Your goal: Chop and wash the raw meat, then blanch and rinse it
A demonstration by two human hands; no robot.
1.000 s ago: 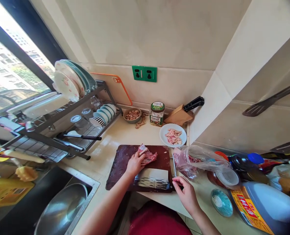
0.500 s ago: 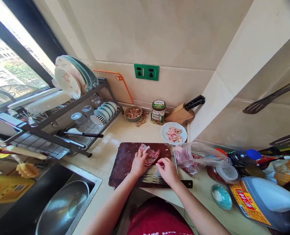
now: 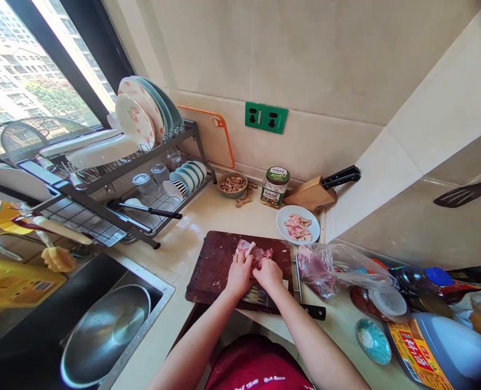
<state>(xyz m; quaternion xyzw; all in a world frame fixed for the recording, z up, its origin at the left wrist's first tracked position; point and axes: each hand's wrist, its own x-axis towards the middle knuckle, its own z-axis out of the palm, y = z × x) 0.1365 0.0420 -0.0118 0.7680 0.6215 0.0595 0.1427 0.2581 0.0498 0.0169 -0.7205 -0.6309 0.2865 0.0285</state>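
A piece of raw meat (image 3: 260, 253) with a pale bone end lies on the dark brown cutting board (image 3: 212, 271). My left hand (image 3: 240, 273) grips its left side, fingers bent over it. Close beside, my right hand (image 3: 270, 275) has its fingers closed on the meat's near right edge; the fingertips are partly hidden. Below both hands a kitchen knife lies flat along the board's front edge, its blade (image 3: 257, 296) partly covered by my hands. Its black handle (image 3: 314, 312) sticks out to the right.
A white plate (image 3: 279, 222) of cut meat stands behind the board, near a jar (image 3: 275, 187), a knife block (image 3: 311, 195) and a bowl (image 3: 221, 189). More meat in a plastic bag (image 3: 319, 271) lies right. The dish rack (image 3: 159, 146) and sink (image 3: 169, 292) are left.
My right hand has moved left and forward from above the knife onto the meat, next to my left hand. The camera view has shifted a little.
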